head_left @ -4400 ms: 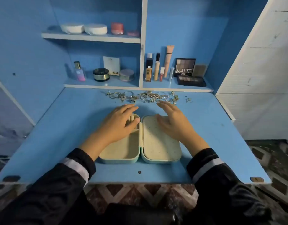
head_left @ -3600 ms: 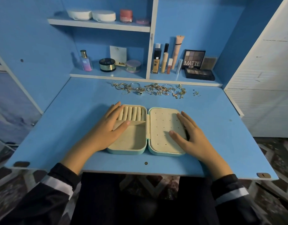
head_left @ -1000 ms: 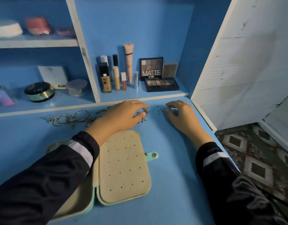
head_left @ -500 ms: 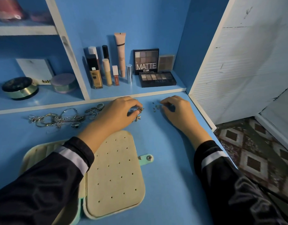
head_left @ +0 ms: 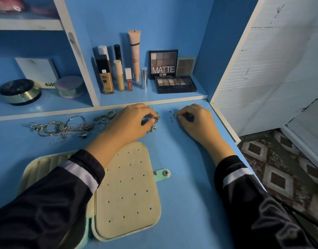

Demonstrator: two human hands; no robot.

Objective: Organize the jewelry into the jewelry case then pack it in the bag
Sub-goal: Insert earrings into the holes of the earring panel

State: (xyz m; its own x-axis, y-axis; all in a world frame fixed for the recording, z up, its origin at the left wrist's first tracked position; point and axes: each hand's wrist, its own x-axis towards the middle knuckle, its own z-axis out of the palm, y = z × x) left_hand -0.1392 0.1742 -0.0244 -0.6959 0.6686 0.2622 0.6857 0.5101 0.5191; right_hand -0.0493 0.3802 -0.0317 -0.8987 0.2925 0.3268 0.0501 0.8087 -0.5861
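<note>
A blue wooden desk [head_left: 187,164] stood under blue white-edged shelving [head_left: 79,56], beside a white ribbed panel [head_left: 273,69] and diamond-patterned floor tiles [head_left: 280,173].

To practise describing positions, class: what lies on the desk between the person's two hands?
In the head view, a few tiny loose studs lie on the blue desk between the left hand and the right hand; otherwise bare.

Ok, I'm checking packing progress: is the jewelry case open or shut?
Open: the jewelry case lies spread flat on the desk, holed lining facing up.
</note>
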